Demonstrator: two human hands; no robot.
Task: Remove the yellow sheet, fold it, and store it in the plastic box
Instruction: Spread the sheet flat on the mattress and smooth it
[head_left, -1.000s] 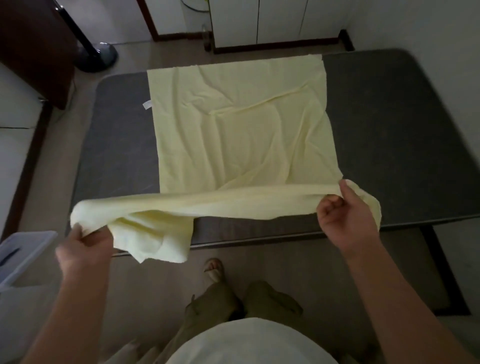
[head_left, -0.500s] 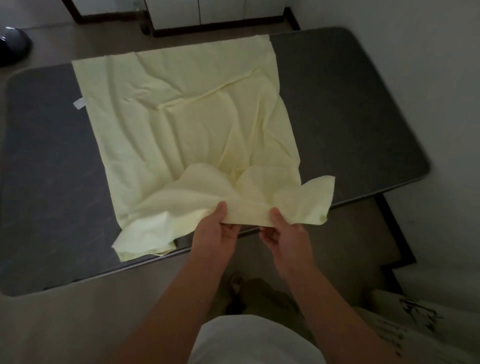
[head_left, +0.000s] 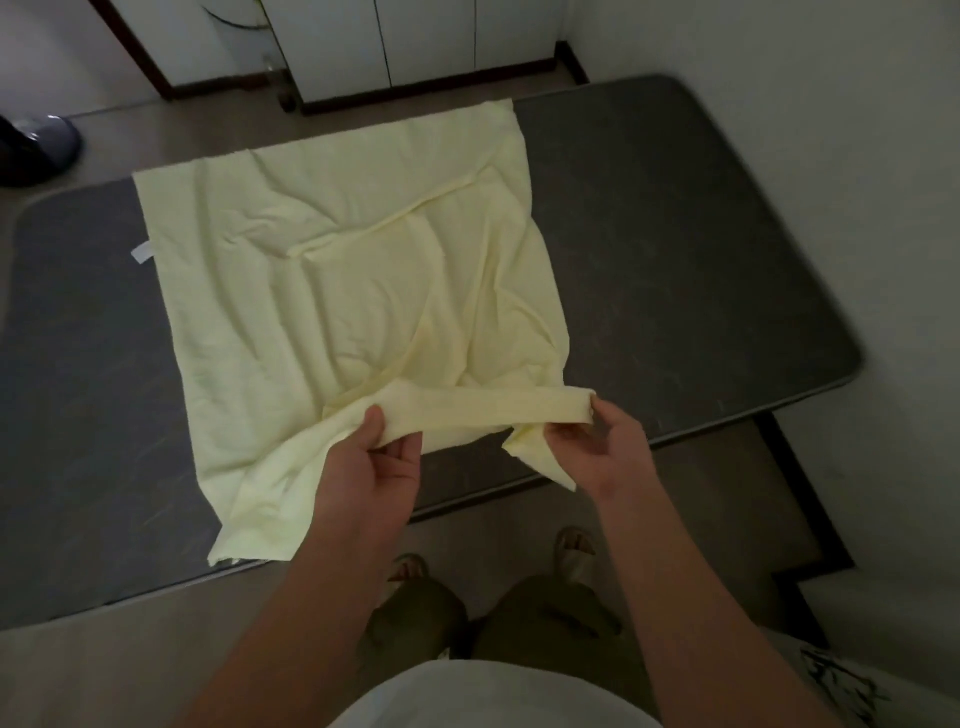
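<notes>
The pale yellow sheet (head_left: 353, 291) lies rumpled across the dark grey mattress (head_left: 675, 249), its near corners hanging over the front edge. My left hand (head_left: 374, 462) pinches the sheet's near edge between thumb and fingers. My right hand (head_left: 602, 441) pinches the same edge further right. A short band of cloth stretches between the two hands, just above the mattress. The plastic box is out of view.
White cabinet doors (head_left: 384, 41) stand beyond the mattress's far edge. A white wall (head_left: 831, 156) runs close along the right side. A dark round base (head_left: 36, 150) sits on the floor at far left. My feet (head_left: 571, 545) stand by the mattress's front edge.
A second ago my hands held the near edge stretched wide apart. They came together at the middle, and have now drawn apart again with a short band of cloth between them.
</notes>
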